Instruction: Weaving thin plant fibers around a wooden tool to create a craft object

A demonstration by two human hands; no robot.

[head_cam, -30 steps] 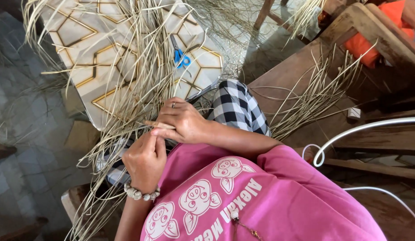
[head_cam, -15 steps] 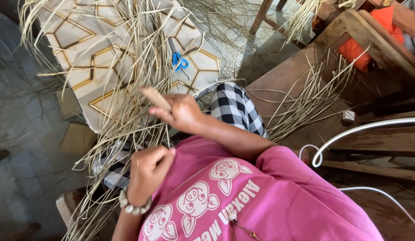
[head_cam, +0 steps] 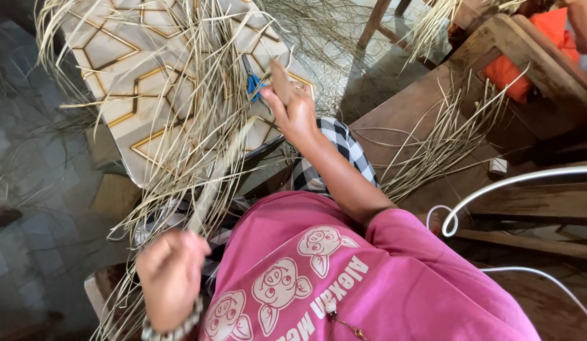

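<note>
My right hand is raised over the edge of a patterned table, fingers closed on the top end of a long pale leaf strip. The strip runs down and left to my left hand, which wears a beaded bracelet and is closed on the lower end, blurred, near my pink shirt. A heap of dried leaf strips lies over the table and my lap. Blue-handled scissors lie on the table just left of my right hand.
A wooden bench at the right carries more loose strips. Behind it stands a wooden chair with an orange cushion. A white curved tube and a small white block lie at the right. Grey tiled floor shows at the left.
The hands were together at my lap; now the right hand has moved up toward the scissors and the left has pulled back toward my body, drawing one strip out long between them.
</note>
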